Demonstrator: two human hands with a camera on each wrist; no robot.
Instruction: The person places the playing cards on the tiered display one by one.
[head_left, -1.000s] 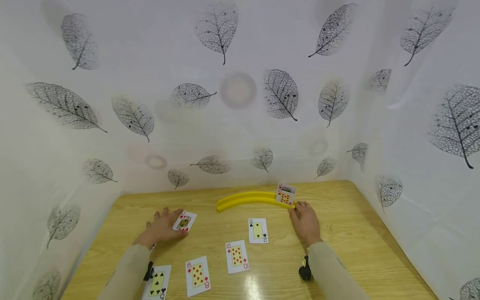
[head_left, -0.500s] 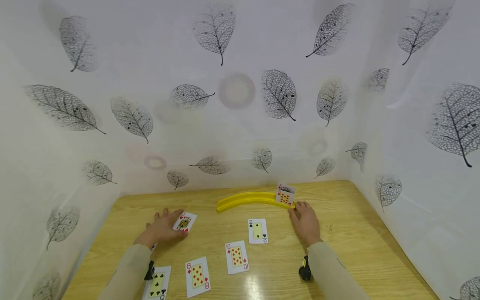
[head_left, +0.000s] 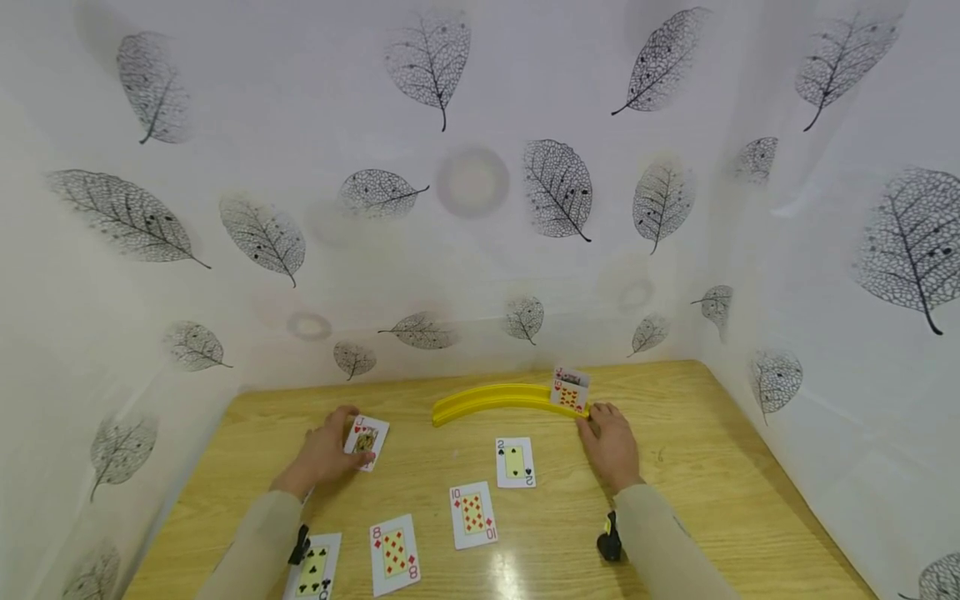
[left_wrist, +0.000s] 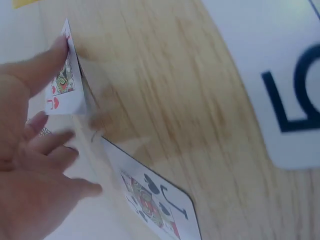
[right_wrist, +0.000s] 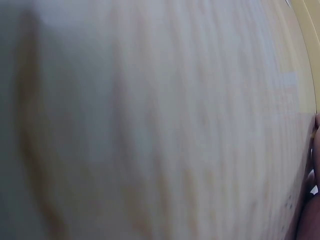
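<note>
My left hand (head_left: 322, 454) pinches a jack of hearts (head_left: 365, 436), with the thumb on its face and the fingertips at its far edge. In the left wrist view that card (left_wrist: 65, 87) stands tilted up off the wood. Near it lies a jack of spades (left_wrist: 150, 200), mostly hidden by my arm in the head view. My right hand (head_left: 613, 448) holds the right end of a curved yellow card holder (head_left: 487, 397). Two cards stand in that end, a ten of hearts (head_left: 570, 396) in front of a jack (head_left: 574, 374). The right wrist view shows mostly blurred wood.
Face up on the wooden table (head_left: 690, 467) lie a two of spades (head_left: 514, 462), a ten of diamonds (head_left: 473, 515), an eight of diamonds (head_left: 394, 554) and a five of clubs (head_left: 315, 568). A leaf-patterned curtain (head_left: 480, 267) surrounds the table's back and sides.
The left hand's fingers have drawn in around the jack of hearts, which has turned more upright and shifted slightly left. My right hand and the card holder have stayed put.
</note>
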